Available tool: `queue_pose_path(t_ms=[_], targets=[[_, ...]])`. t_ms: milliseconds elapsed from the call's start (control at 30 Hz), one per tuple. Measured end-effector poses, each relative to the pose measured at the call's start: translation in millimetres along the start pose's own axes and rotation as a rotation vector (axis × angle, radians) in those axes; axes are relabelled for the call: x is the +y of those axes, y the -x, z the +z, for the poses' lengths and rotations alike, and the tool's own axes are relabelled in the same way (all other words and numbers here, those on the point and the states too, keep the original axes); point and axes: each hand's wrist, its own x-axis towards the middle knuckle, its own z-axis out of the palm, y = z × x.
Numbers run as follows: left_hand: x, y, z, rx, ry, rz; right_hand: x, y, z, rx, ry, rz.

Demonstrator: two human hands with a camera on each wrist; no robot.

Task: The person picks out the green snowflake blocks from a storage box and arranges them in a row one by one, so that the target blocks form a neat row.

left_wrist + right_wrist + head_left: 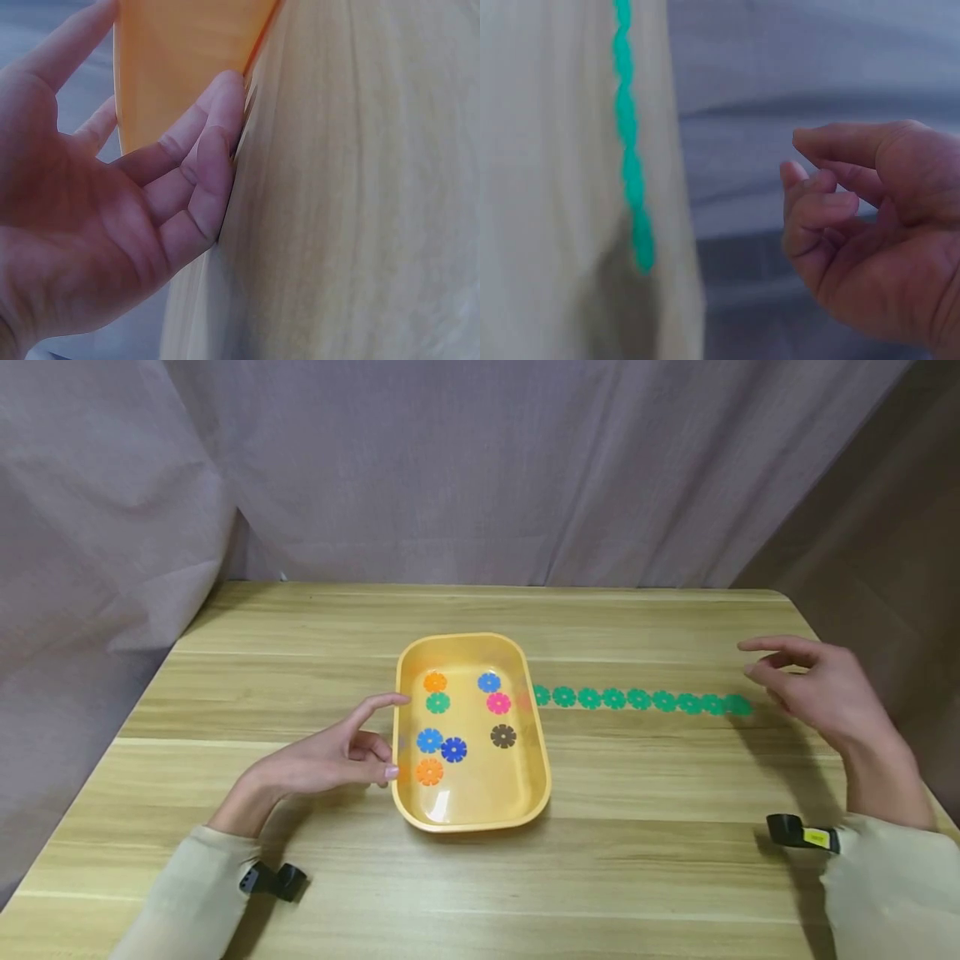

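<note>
A yellow tray (pixel 472 810) with rounded corners stands mid-table. Its floor carries several flower-shaped plastic discs, among them an orange one (pixel 430 772), a dark blue one (pixel 453 749), a pink one (pixel 498 702) and a brown one (pixel 503 737). My left hand (pixel 322 764) rests against the tray's left side, index fingertip and thumb spread apart along the rim; in the left wrist view its other fingers bend beside the wall. Over the right end of a row of green discs (pixel 639 699), my right hand (pixel 836 693) hovers with loosely bent fingers, holding nothing.
Green discs run rightward from the tray's right wall, their edges overlapping at the far end. A wood-grain table (pixel 637 885) lies beneath everything. Grey curtains (pixel 420 468) hang behind its back edge. Each wrist wears a small black camera (pixel 784 830).
</note>
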Motion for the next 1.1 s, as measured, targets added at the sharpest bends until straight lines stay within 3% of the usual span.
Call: queue_pose_path(t_ms=[333,467,833,1100], targets=[[-1.7,-0.1,-0.1,0.003,-0.008,0.003,-82,-1,25,-0.143,-0.031,-0.138],[-2.7,-0.8,-1.2,0.003,-0.023,0.010,-107,-2,38,-0.162,-0.043,-0.183],[-0.7,-2.8,-1.3,-0.002,-0.035,0.018,-147,-10,76,-0.225,-0.138,-0.278],[-0.3,-2.7,-1.4,0.003,-0.044,0.015,-165,-12,102,-0.347,-0.126,-0.349]])
